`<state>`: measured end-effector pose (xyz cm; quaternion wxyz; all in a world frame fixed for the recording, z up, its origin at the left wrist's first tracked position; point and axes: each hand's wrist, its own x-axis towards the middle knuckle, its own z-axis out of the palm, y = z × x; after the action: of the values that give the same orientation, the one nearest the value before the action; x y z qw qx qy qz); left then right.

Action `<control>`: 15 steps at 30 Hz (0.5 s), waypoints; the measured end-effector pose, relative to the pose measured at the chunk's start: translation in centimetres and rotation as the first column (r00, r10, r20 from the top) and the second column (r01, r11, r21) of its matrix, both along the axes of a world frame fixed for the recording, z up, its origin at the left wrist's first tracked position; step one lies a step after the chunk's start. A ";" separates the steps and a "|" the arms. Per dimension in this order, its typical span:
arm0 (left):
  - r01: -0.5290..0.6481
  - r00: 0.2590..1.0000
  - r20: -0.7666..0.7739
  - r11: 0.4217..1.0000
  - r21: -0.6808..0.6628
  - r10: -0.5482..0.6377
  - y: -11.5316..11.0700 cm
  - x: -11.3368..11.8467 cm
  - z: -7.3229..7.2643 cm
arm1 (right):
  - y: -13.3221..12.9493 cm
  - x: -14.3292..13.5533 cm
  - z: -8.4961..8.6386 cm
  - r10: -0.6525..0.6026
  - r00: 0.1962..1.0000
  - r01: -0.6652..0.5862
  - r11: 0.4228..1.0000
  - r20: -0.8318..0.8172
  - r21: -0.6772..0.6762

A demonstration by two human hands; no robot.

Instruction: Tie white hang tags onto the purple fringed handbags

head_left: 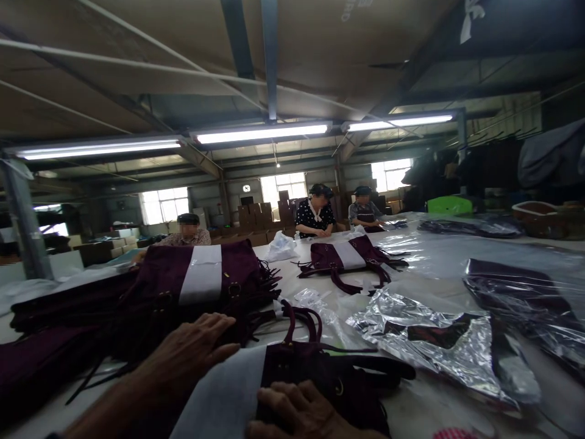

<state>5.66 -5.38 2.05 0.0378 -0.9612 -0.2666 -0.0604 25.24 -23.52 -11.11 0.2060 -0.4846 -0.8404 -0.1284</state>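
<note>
Both palms flat on purple fringed handbag at tabletop's near edge; left hand fingers spread, right hand fingers loosely together.

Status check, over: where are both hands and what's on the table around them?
Left hand flat on purple bag. Right hand on the same bag. Crinkled plastic wrap beside it; more bags stacked behind.

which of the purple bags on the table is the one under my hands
The nearest purple bag, at the bottom edge: both your left hand and right hand rest on it. The other two lie farther away, untouched.
</note>
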 end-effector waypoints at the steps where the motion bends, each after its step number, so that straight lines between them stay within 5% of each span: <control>1: 0.006 1.000 -0.027 0.997 -0.078 -0.008 -0.1 1.1 -1.9 | 0.4 0.2 -1.5 -0.027 0.999 0.026 1.000 -0.042 -0.001; 4: -0.010 0.999 -0.031 0.983 -0.186 0.004 -0.2 2.4 -7.5 | 0.3 1.7 -1.3 0.049 0.976 -0.086 0.982 -0.213 -0.167; 7: 0.034 0.998 0.051 0.988 -0.153 -0.026 -0.1 2.1 -10.4 | 1.0 5.0 4.2 0.044 0.889 -0.256 0.873 -0.455 -0.416; 9: 0.065 0.995 0.084 0.989 -0.132 -0.055 0.2 1.7 -10.8 | 3.4 8.2 7.9 -0.235 0.818 -0.062 0.872 -0.525 -0.486; 11: 0.090 0.991 0.106 0.989 -0.114 -0.078 0.8 1.6 -11.0 | 7.3 11.7 10.0 -0.552 0.713 0.360 0.817 -0.431 -0.451; 15: 0.054 0.993 0.110 0.991 -0.119 -0.041 1.9 1.8 -12.1 | 15.1 17.5 8.7 -0.782 0.546 0.639 0.621 -0.301 -0.454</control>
<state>7.49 -3.47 -10.03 -0.0368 -0.9631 -0.2485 -0.0963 42.74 -8.43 -2.42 0.2588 -0.8259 -0.4989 0.0458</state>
